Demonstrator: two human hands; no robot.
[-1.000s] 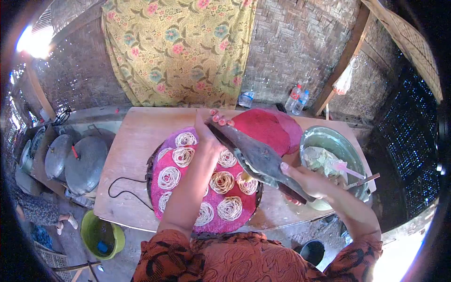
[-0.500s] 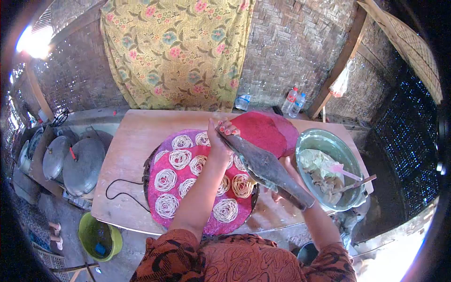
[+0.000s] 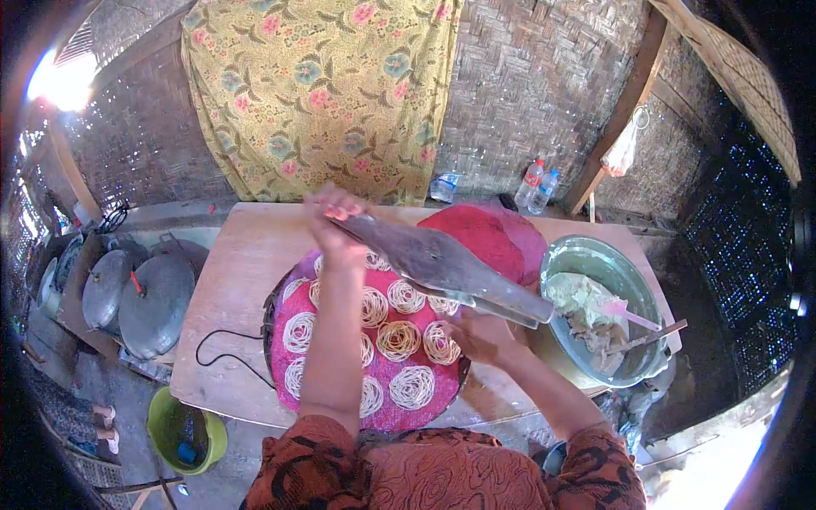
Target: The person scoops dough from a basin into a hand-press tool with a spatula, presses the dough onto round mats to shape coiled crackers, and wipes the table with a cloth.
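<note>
Rust-red top (image 3: 459, 478) with wavy dark lines, bolder dark motifs on 2 sleeves (image 3: 316, 463)

My left arm (image 3: 331, 340) stretches far forward, the left hand (image 3: 337, 218) raised at its end with fingers curled over. My right forearm (image 3: 548, 387) slants inward, bringing the right hand (image 3: 483, 337) lower and nearer my body, its fingers partly hidden.

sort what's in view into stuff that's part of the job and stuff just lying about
Likely part of the job:
- long dark tool, held in the left hand
- pale coils on the round tray, near the right hand
- basin of pale mixture

Apparently just lying about:
- bottles by the wall
- lidded pots
- green tub on the floor
</note>
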